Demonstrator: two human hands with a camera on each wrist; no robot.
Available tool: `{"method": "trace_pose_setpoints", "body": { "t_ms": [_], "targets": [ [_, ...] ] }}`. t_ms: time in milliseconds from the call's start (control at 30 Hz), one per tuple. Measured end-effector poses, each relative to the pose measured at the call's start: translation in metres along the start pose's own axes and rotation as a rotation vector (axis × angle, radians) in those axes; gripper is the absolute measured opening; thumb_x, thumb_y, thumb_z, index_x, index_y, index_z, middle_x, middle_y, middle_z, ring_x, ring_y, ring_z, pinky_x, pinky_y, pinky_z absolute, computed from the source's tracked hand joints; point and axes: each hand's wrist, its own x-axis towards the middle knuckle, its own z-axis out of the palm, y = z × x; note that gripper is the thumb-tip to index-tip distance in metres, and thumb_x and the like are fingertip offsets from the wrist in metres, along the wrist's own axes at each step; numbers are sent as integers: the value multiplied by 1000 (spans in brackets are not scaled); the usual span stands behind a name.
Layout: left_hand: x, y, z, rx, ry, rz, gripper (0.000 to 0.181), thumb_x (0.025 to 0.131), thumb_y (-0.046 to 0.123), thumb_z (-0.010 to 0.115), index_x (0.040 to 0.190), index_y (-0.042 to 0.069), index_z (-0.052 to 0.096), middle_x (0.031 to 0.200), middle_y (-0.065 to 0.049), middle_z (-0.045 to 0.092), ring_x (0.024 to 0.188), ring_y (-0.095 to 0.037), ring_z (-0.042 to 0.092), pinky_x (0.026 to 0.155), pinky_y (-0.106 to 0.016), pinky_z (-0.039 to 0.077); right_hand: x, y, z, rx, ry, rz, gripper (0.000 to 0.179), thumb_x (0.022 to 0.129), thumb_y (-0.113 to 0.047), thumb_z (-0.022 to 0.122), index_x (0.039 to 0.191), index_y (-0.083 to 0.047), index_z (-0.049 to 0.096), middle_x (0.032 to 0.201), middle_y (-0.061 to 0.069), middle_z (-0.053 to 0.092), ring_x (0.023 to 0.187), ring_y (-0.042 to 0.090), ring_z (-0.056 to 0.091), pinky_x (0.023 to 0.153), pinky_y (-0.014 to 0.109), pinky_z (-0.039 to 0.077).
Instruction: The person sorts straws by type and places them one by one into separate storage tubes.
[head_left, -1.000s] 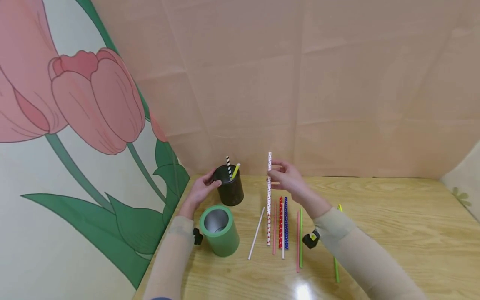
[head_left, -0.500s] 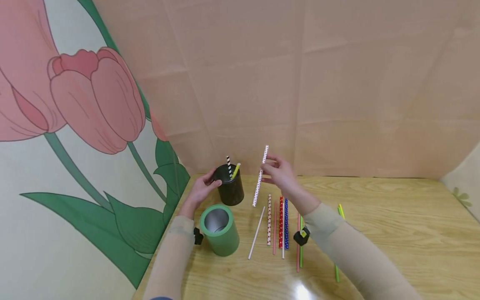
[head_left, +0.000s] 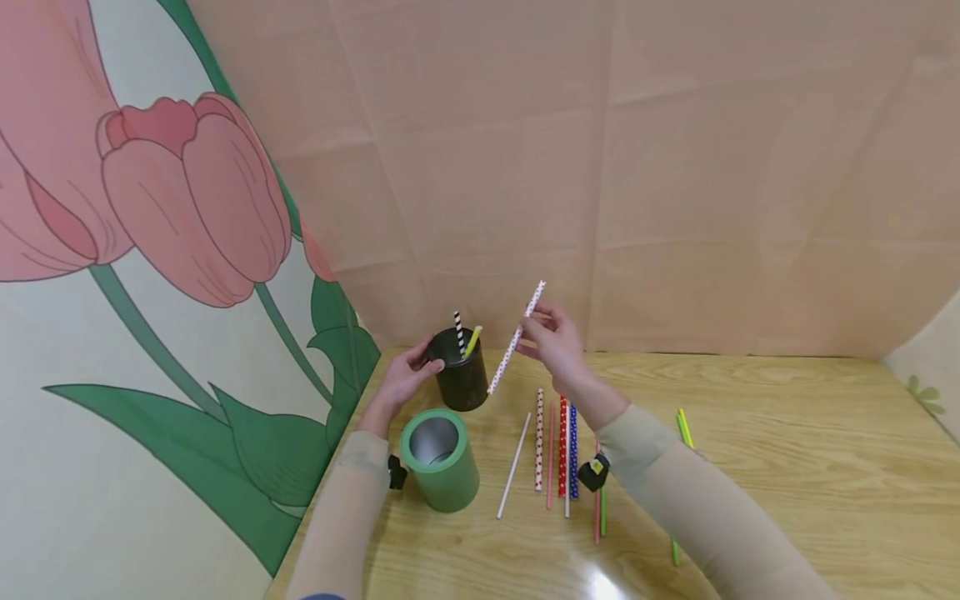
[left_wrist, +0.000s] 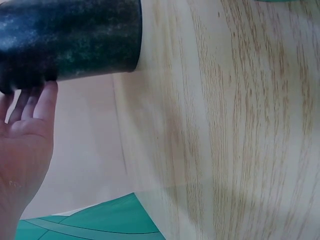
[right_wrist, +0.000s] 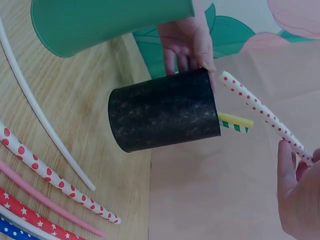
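My left hand [head_left: 405, 383] holds the upper left side of a black cup [head_left: 462, 387], its thumb at the rim. The cup stands upright on the table; a black-and-white striped straw [head_left: 458, 325] and a yellow straw [head_left: 473, 340] stick out of it. My right hand [head_left: 558, 346] pinches a white paper straw with red dots [right_wrist: 265, 114] near its upper half. This straw slants in the air, its lower end just right of the cup in the head view. In the right wrist view that end sits a little off the cup's mouth.
A green cup [head_left: 453, 487] stands in front of the black one. Several straws lie to its right, among them a white straw [head_left: 514, 462], a red-dotted one [head_left: 538, 446] and a blue one [head_left: 573, 458]. Green and yellow straws [head_left: 685, 427] lie under my right arm.
My right hand has lifted the dotted straw off the row and moved left, tilting it so its lower end points toward the black cup. The left hand has stayed at the cup.
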Motion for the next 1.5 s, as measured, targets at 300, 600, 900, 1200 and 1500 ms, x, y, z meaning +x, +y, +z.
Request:
{"method": "trace_pose_setpoints", "body": {
  "t_ms": [300,600,900,1200,1500],
  "targets": [
    [0,2,0,-1,-5,-4,74,105,22,73,167,6,36,167,-21,39,150,-36,44,119,-48,41,2,-1,2,70,38,-60,43,105,-2,62,146,3,50,119,13,61,99,23,70,90,39,64],
    [-1,0,-2,-14,-6,9,73,104,21,74,166,7,38,167,-21,39,150,-36,45,118,-49,41,4,-2,17,157,75,-109,39,104,1,64,141,4,52,116,14,62,92,20,71,92,45,63],
    [-1,-1,0,-22,0,20,73,104,19,75,165,4,39,166,-21,40,149,-35,45,118,-46,41,8,5,42,207,103,-179,33,103,4,65,134,6,56,107,11,64,88,18,72,93,44,62],
    [-3,9,-2,-68,-43,-4,71,105,11,71,165,3,34,167,-24,34,151,-37,40,119,-47,39,11,15,55,172,134,-201,29,101,5,68,129,6,61,110,17,68,92,22,72,93,44,62],
    [-2,2,0,-57,-7,21,69,105,15,73,165,5,39,166,-22,39,150,-35,43,119,-48,40,9,23,59,116,116,-161,33,101,4,68,133,7,60,124,28,67,105,33,71,92,40,62]
  ]
}}
